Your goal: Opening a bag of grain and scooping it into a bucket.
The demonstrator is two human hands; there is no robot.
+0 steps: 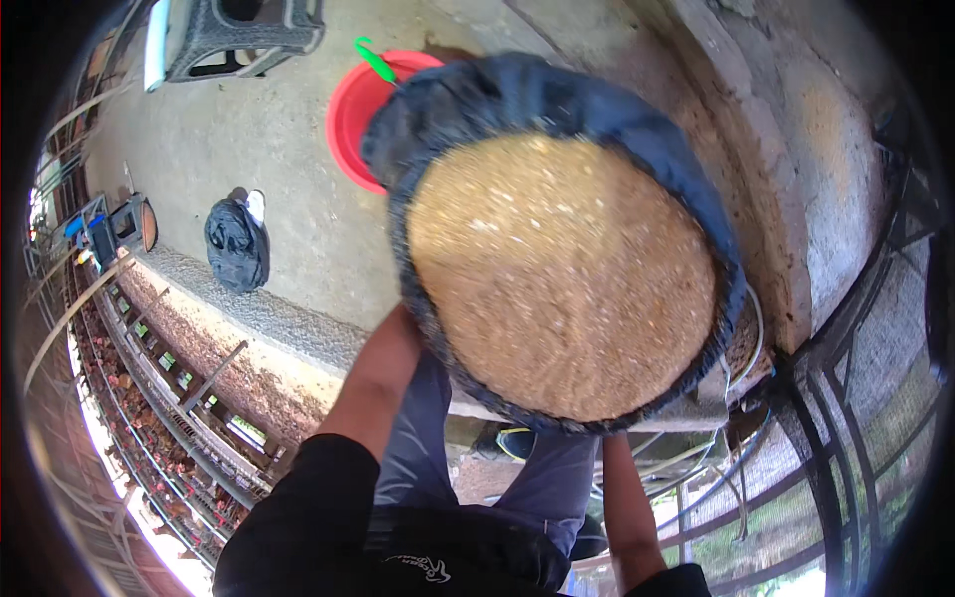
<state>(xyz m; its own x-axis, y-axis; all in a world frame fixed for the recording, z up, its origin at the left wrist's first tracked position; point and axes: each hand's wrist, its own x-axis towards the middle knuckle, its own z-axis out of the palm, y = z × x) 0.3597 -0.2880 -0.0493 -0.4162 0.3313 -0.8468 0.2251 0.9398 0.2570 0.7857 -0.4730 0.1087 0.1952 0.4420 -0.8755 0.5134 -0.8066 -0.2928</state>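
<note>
- Large black sack (pixel 468 104), wide-mouthed with a wrinkled far side, right in front of the person, over the lower legs; its mouth faces up at the wearer.
- Filled broadly with golden-brown grainy meal (pixel 557 279), pale flecks through it, the surface blurred.
- Left forearm (pixel 373 383) runs to the sack's near left edge, right forearm (pixel 627 497) to its near edge; both hands are hidden behind it, so I cannot tell how the fingers are set.
- Red basin (pixel 343 129) on the concrete floor (pixel 318 229), partly covered in view by the sack's far left side; a green hooked handle (pixel 375 62) shows over it.
- Dark bundle (pixel 234 244) farther left, a white item (pixel 256 206) just beside it.
- Grey stool (pixel 244 40) beyond.
</note>
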